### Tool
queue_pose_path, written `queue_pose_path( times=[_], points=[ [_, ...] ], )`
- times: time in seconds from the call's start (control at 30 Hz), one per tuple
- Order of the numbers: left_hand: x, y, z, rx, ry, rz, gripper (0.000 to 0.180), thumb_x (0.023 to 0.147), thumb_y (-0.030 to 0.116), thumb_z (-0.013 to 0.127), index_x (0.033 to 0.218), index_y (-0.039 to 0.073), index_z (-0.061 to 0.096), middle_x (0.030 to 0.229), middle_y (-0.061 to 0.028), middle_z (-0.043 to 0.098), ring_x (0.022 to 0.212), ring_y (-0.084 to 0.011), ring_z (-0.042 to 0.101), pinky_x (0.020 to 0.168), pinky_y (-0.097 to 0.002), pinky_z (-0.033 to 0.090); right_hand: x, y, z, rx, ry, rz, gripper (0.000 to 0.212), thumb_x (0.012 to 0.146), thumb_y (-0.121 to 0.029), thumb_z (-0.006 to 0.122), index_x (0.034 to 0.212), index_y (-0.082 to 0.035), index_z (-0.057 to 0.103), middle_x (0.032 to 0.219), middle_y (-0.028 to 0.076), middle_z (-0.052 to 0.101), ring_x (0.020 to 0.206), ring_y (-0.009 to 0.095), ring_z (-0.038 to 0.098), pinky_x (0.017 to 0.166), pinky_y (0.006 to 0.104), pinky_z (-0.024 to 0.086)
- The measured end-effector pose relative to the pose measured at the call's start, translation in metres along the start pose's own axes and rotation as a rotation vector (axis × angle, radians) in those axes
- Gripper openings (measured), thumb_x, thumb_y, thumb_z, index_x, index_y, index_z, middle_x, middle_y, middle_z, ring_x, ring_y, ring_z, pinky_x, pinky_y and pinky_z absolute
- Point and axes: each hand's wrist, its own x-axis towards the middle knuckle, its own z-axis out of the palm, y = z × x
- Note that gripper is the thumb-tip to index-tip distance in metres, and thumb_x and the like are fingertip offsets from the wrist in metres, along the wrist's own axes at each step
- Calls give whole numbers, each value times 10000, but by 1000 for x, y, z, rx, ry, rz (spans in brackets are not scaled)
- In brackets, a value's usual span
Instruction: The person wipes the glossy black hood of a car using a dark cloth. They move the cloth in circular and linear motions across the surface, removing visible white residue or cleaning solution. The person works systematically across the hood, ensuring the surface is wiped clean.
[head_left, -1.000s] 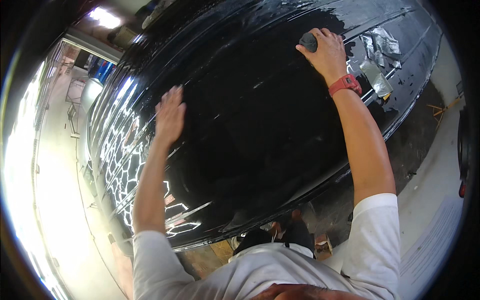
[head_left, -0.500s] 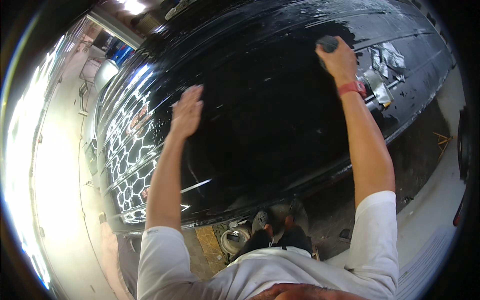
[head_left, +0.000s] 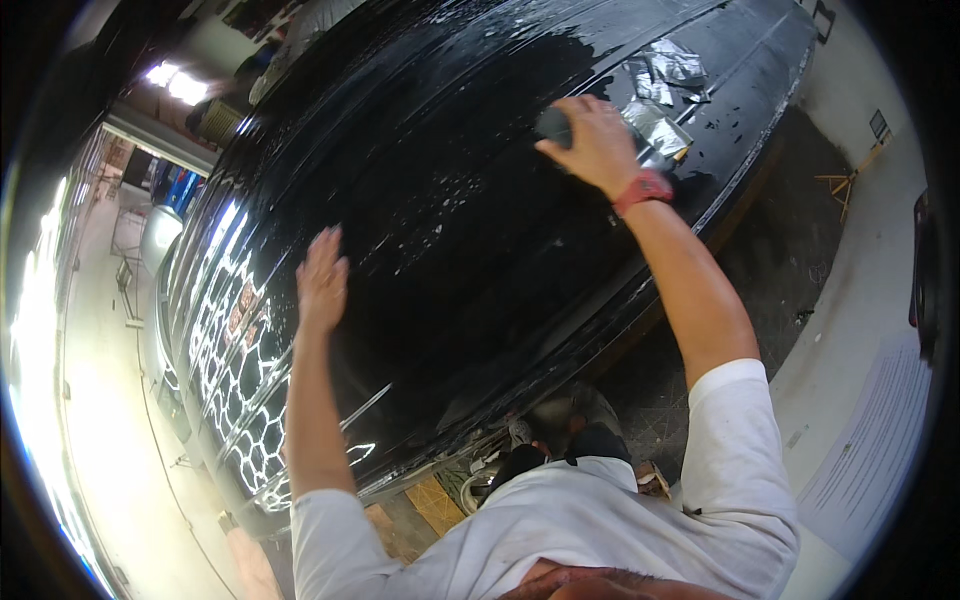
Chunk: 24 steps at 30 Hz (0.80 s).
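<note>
"Two bare hands are stretched out above that glossy black car panel (head_left: 480, 290). What has the right one got?"

"The right hand (head_left: 600, 146) has its fingers curled over a dark grey pad (head_left: 553, 126), thumb spread along one side. The pad is on the right half of the panel, and it looks to lie against the surface."

"And the left hand (head_left: 322, 282)?"

"I see nothing in it. It's flat, fingers straight out and pointing toward the panel's far side, over the panel's left half. Whether it touches the surface, I can't tell."

"Something red on the right wrist?"

"A wristwatch (head_left: 645, 192). Near it, on the panel's right part, there's crumpled silver tape (head_left: 678, 64) in a few shiny pieces."

"The panel looks wet to me."

"It does. Small pale specks dot its middle, streaks run along its far side, and the stretch at its far right looks duller and greyer. Its left end carries a honeycomb reflection (head_left: 235, 390) of bright white lines."

"Who's at the near edge of it?"

"A person in a white T-shirt (head_left: 560, 515), leaning over. Off the panel's right side stands a yellowish stand (head_left: 842, 190), and nearer on that same side, well apart from it, a white sheet (head_left: 870, 440) covered in lines of print."
</note>
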Motion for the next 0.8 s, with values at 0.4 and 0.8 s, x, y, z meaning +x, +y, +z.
queue_pose_path(
  times=[0.4,0.8],
  points=[
    [216,211,46,32,126,427,588,1176,377,335,1707,125,364,1775,-183,336,1631,-396,325,1324,-554,264,-7,37,-15,20,15,134,569,886,-430,861,1327,-127,668,1302,134,677,1289,400,621,1251,554,400],
    [41,-19,-20,83,-138,335,607,1169,296,391,1755,182,280,1830,-86,232,1697,-303,178,1366,-557,112,-10,41,-15,-16,24,141,564,892,-465,850,1332,-163,665,1281,106,688,1298,371,636,1289,601,338]
  ],
)
